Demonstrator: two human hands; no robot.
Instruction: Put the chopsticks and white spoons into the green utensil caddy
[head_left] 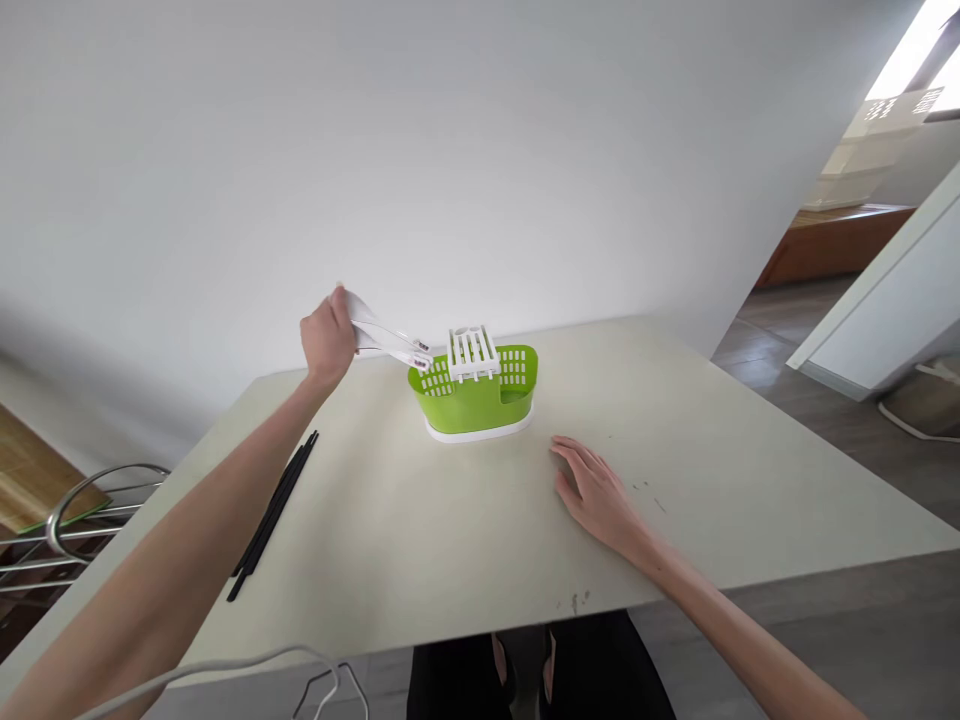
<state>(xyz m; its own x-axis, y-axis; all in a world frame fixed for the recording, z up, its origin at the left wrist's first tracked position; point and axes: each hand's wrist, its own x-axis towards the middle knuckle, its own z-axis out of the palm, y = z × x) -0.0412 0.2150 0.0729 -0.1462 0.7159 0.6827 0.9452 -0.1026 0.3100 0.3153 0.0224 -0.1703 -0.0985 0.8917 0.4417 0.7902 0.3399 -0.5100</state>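
My left hand (pixel 328 338) is closed on several white soup spoons (pixel 382 335), gripping them at their bowl end. Their handles point right and reach the left end of a green cutlery basket (pixel 465 408); whether they touch its rim I cannot tell. The basket stands upright on a white base near the wall, with a white slotted rack (pixel 472 352) across its middle. To the right of it, my right hand (pixel 596 492) lies on the table with its fingers stretched out, holding nothing.
Black chopsticks (pixel 277 505) lie in a bundle on the left of the pale table (pixel 435 560). A metal wire rack (pixel 75 535) stands beyond the left edge. White cables (pixel 247 660) cross the near left corner. The wall (pixel 480 180) borders the back.
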